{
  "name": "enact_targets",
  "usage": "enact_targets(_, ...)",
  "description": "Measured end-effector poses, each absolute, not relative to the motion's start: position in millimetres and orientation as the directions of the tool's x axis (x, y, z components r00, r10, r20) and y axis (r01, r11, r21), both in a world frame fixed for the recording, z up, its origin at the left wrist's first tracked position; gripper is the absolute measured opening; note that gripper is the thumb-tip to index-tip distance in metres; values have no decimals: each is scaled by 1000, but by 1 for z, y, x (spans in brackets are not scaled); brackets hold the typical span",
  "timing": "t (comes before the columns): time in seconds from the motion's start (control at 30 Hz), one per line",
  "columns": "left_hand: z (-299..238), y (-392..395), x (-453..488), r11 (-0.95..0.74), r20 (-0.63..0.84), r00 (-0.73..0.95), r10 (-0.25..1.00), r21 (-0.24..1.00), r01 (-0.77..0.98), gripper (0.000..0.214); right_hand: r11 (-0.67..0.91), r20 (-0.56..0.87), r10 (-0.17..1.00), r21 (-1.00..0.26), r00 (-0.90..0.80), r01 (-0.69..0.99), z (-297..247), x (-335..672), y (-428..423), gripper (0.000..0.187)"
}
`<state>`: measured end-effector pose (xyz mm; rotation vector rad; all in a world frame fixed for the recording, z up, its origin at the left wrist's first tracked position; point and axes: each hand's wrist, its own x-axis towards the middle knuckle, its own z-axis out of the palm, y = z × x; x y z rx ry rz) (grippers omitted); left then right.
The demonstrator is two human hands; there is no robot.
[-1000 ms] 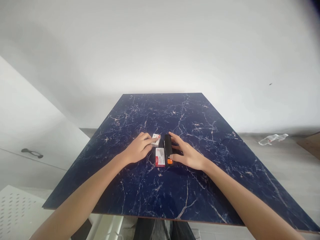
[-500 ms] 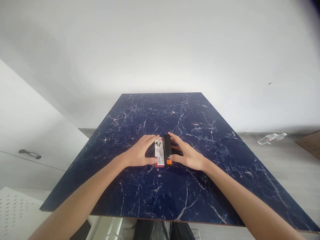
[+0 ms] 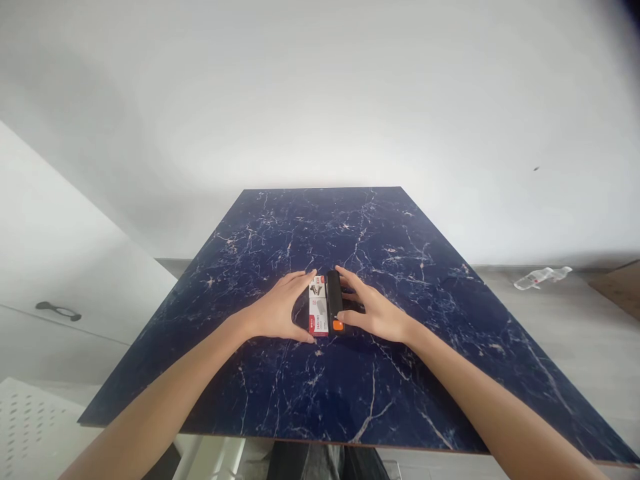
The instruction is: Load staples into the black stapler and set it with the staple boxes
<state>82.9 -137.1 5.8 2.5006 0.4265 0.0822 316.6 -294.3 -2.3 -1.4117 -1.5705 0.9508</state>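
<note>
A black stapler (image 3: pixel 333 300) with an orange near end lies in the middle of the dark blue marbled table (image 3: pixel 350 400). Two small white-and-red boxes (image 3: pixel 318 308) lie end to end against its left side. My left hand (image 3: pixel 277 312) arches beside the boxes, with the index fingertip at the far box's end and the thumb at the near box's end. My right hand (image 3: pixel 379 312) lies flat against the stapler's right side, fingers stretched, thumb by the orange end. Neither hand lifts anything.
A white cabinet with a dark handle (image 3: pixel 58 309) stands to the left. A white perforated surface (image 3: pixel 35 433) sits at the lower left. On the floor to the right lie a clear plastic bottle (image 3: pixel 543 276) and a brown board (image 3: pixel 617 283).
My left hand slid the far box to the right until it lined up with the near box against the stapler, then spread around both. My right hand stayed against the stapler.
</note>
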Motion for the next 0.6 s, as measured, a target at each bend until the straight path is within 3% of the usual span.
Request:
enact_targets(0.2, 6, -139, 82, -779, -6, 945, 326, 564, 273, 134, 86, 95, 995, -856, -8, 510, 2, 311, -297, 87)
enact_targets(0.37, -1, -143, 96, -789, 40, 947, 318, 565, 241, 131, -100, 72, 976, -698, 207, 709, 11, 298, -306, 90)
enact_targets(0.6, -4, -145, 177, -819, 38, 962, 271, 534, 210, 131, -307, 80, 887, -636, 455, 708, 12, 349, -315, 75)
